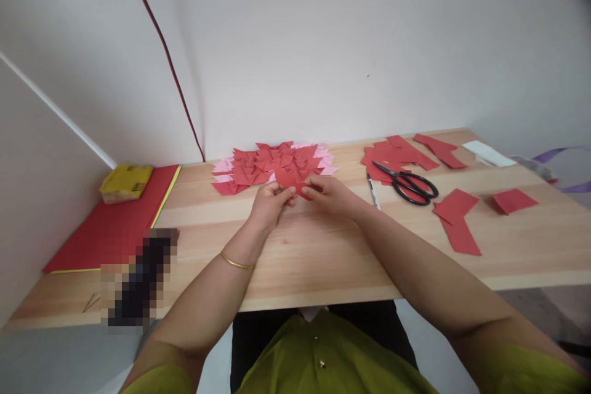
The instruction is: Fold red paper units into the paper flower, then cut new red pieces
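Both of my hands are raised just above the wooden table (323, 258) and pinch one small red paper piece (290, 181) between them. My left hand (270, 202) grips its left side with fingers closed. My right hand (330, 192) holds its right edge between thumb and fingertips. Just behind the hands lies a flat pile of several folded red and pink paper pieces (272, 163). A gold bangle (236, 262) sits on my left wrist.
Black scissors (409, 184) lie on red paper scraps (401, 154) at the right, with a pen (373, 191) beside them. More red cut pieces (457, 218) lie further right. A red sheet stack (115, 221) with a yellow packet (125, 181) sits at the left.
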`<state>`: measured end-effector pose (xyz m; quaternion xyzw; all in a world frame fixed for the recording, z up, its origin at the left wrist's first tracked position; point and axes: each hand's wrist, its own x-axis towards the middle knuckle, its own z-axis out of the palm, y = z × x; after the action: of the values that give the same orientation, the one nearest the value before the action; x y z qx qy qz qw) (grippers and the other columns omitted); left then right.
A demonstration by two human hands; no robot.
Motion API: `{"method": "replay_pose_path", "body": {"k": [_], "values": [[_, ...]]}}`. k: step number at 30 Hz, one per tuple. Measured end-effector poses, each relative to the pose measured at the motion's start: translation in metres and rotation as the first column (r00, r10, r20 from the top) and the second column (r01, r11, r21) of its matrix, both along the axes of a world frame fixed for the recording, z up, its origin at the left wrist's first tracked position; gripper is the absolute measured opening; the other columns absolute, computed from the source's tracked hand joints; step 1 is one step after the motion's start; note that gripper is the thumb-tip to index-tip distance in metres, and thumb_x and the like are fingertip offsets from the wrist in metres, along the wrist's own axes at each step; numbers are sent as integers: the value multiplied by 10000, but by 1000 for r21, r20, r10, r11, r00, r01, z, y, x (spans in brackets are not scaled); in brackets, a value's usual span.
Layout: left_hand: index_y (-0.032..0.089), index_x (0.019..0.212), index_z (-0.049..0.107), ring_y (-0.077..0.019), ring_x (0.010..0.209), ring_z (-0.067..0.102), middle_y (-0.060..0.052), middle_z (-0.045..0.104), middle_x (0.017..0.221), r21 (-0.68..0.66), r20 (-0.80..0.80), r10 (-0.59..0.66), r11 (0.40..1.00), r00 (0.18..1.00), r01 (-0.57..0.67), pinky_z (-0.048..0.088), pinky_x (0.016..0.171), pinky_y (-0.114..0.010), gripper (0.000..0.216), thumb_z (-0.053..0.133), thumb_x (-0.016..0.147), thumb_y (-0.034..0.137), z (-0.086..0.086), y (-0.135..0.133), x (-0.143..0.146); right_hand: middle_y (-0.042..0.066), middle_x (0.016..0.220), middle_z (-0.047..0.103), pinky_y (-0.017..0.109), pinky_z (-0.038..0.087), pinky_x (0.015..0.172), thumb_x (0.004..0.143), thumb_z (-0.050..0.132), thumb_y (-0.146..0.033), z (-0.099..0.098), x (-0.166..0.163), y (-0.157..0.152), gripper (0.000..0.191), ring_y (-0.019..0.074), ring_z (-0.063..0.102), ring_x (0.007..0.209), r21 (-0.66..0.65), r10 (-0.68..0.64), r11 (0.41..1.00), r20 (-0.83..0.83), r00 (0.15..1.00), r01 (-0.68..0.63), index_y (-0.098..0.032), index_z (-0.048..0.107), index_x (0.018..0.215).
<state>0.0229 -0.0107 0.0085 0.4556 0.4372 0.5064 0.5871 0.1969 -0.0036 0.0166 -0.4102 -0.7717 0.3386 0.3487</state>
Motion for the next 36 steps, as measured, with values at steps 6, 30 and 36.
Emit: {"method": "replay_pose_path", "body": {"k": [6, 30, 36], "values": [[139, 581, 561, -84, 469, 529, 8, 597, 520, 13, -32, 61, 998, 998, -61, 414, 512, -217, 241, 746, 596, 293, 1, 0, 1, -25, 663, 493, 236, 327, 568, 817, 515, -321, -3, 1, 3, 165, 107, 430, 605, 24, 3, 1000, 20, 1000, -3, -179, 536, 737], [124, 640, 549, -79, 502, 536, -14, 617, 597, -182, 266, -121, 968, 956, 173, 454, 526, -237, 240, 762, 610, 231, 3, -1, -4, 66, 891, 676, 331, 492, 769, 812, 604, -348, 7, 7, -1, 170, 183, 626, 824, 129, 196, 976, -203, 959, -172, -207, 661, 885], [97, 672, 621, -87, 490, 544, -30, 634, 599, -135, 205, -77, 985, 976, 106, 457, 528, -246, 220, 766, 579, 235, 5, -4, 0, 70, 927, 650, 349, 483, 811, 796, 638, -354, 6, 8, 4, 142, 186, 609, 872, 155, 166, 979, -235, 958, -132, -219, 676, 822]]}}
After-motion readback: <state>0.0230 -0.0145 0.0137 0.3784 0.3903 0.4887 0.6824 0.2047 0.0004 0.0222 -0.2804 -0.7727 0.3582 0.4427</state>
